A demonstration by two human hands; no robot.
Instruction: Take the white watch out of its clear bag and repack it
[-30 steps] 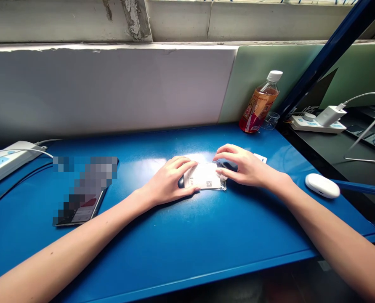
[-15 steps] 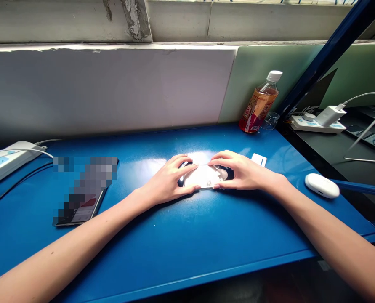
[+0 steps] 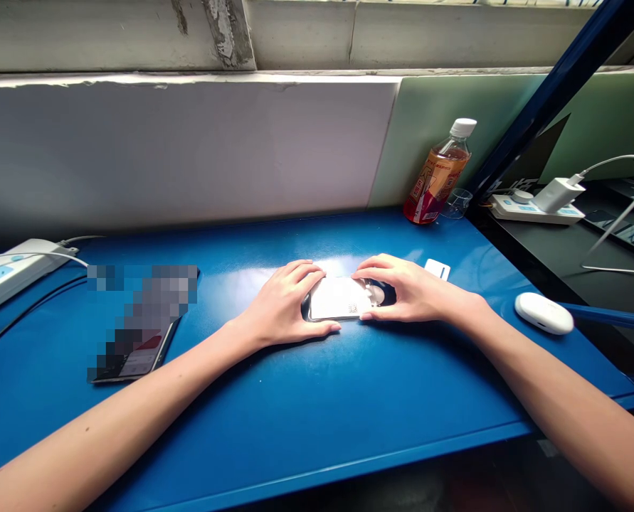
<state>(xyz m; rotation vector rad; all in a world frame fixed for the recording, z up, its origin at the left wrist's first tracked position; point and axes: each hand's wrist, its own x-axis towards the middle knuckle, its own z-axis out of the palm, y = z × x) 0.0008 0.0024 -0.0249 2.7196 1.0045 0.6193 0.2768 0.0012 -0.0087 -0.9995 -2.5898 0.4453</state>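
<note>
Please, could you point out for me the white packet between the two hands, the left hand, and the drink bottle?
White packet (image 3: 336, 299): head view, on its bright upper face.
Left hand (image 3: 283, 302): head view, on the back of the hand.
Drink bottle (image 3: 438, 178): head view, on its orange label.

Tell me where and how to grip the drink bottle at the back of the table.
Best wrap the right hand, the nearer one, around the labelled middle of the bottle, from the front-left. It stands cap up, so its rounded side is exposed there. The green panel lies behind it, and a clear object beside its base on the right would probably get in the way.
</note>
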